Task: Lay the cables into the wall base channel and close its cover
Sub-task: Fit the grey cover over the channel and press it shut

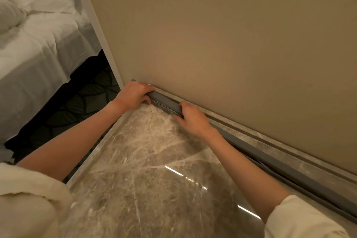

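A long grey channel cover [270, 157] runs along the foot of the beige wall, from the left corner to the lower right edge. My left hand [133, 93] grips its left end near the corner, fingers curled over the top. About a hand's width to the right, my right hand [191, 118] holds the cover with the thumb on top and fingers at its front. Between the hands the slotted channel wall [164, 104] shows under the cover. Further right a dark gap [257, 161] remains below the cover. The cables are hidden.
A polished marble floor [154, 170] lies below my arms. A marble skirting strip [289, 152] runs behind the channel. A bed with white sheets [38, 44] stands to the left beyond a white door frame [100, 31], with dark patterned carpet [77, 106] under it.
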A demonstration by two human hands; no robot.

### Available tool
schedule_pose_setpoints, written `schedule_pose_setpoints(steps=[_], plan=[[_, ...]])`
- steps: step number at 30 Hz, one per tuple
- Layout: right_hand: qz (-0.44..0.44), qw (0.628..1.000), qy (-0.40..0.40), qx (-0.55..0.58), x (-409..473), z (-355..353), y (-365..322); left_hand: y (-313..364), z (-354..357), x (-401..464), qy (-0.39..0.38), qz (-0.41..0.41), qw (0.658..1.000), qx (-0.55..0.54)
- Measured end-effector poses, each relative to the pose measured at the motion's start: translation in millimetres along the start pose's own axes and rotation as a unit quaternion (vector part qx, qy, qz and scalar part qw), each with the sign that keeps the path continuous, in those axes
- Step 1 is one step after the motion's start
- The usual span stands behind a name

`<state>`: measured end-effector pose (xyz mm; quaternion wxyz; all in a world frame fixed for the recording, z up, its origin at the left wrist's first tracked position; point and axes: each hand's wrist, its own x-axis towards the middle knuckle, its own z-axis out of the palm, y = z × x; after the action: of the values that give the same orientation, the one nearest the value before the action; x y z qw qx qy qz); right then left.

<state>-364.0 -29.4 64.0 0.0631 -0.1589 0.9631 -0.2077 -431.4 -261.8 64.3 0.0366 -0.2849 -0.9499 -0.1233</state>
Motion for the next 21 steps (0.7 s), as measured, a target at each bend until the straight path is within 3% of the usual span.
schedule_pose_setpoints(steps=[5,9,14,21], plan=[[-0.025,0.991,0.013,-0.130,14,17,-14,5,2,-6,0.024,0.014,1.000,0.013],[-0.010,0.978,0.025,-0.205,25,22,-18,9,5,-11,0.036,0.045,0.995,0.086],[-0.024,0.983,-0.045,-0.178,34,11,-20,6,13,-15,0.026,0.078,0.976,0.200],[-0.046,0.978,-0.143,-0.142,33,-9,-25,0,12,-27,0.035,0.126,0.967,0.220]])
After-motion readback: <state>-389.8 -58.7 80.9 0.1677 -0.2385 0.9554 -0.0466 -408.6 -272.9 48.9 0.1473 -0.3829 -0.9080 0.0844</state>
